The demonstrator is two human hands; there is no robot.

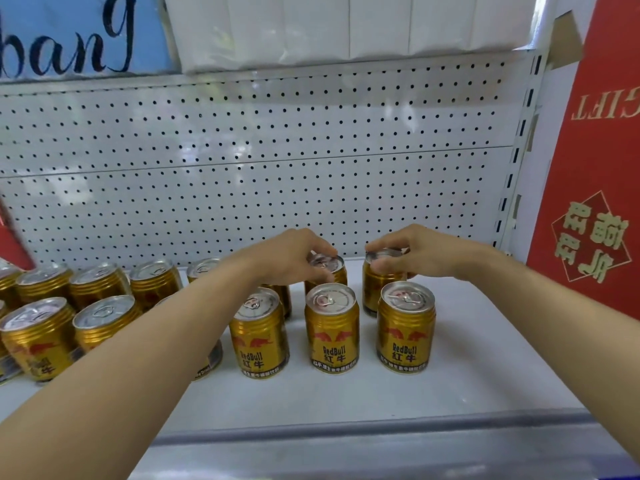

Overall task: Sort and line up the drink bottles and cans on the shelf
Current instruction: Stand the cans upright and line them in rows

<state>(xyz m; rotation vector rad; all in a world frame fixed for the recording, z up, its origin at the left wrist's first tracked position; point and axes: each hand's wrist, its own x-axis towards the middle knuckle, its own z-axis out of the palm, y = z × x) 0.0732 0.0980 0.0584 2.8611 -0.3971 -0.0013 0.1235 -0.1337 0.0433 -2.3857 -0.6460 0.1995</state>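
Note:
Several gold Red Bull cans stand on a white shelf [467, 368]. My left hand [291, 254] grips the top rim of a back-row can [330, 268] from above. My right hand [412, 252] grips the top of another back-row can [375, 289] further right. In front of them stand three upright cans: one at left [259, 334], one in the middle [331, 329] and one at right [406, 329], labels facing me. More cans [100, 282] crowd the left part of the shelf, partly hidden by my left forearm.
A white perforated back panel [277, 161] closes the shelf at the rear. A red gift box [595, 168] stands at the right end. An upper shelf holds white packs [346, 26] and a blue sign [69, 36]. The shelf's front rail [346, 431] runs below.

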